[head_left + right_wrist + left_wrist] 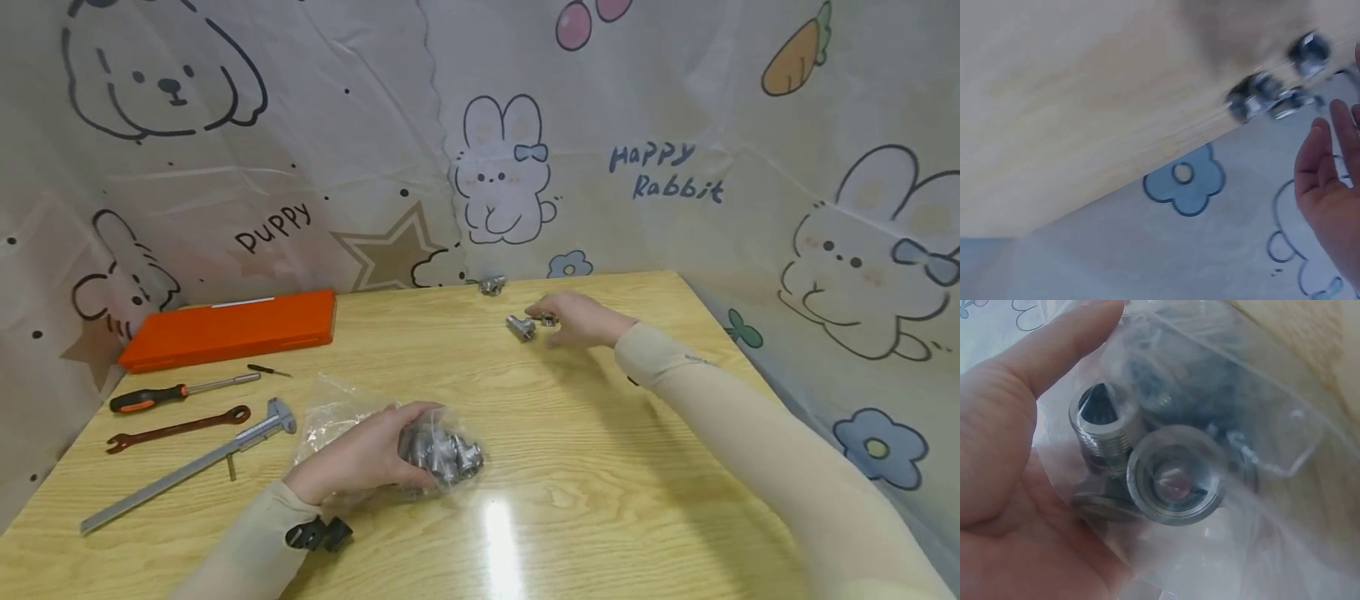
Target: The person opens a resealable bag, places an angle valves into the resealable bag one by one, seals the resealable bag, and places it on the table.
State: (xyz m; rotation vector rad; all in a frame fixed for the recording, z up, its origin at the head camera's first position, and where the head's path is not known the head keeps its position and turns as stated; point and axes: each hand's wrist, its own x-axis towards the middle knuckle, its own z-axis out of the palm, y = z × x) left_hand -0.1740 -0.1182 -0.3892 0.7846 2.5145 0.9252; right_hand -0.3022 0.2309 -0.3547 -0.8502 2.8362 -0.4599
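Observation:
In the head view my left hand point(367, 450) grips a clear plastic bag point(326, 417) from its left side, thumb and fingers curved around the metal pipe fittings point(442, 457) inside. The left wrist view shows the bag's film over a threaded fitting point(1104, 428) and a round fitting mouth point(1175, 478). Farther back, my right hand point(581, 319) hovers beside a tee fitting point(521, 327) and a smaller metal piece point(549, 318). Its fingers point(1313, 153) are loosely bent in the right wrist view, with a gap between them and the blurred fittings point(1247, 97).
Another metal fitting point(492, 286) lies at the table's back edge. On the left are an orange case point(232, 329), a screwdriver point(150, 398), a small dark screwdriver point(262, 368), a wrench point(180, 427) and a caliper point(195, 467). A printed curtain point(375, 125) hangs behind the table.

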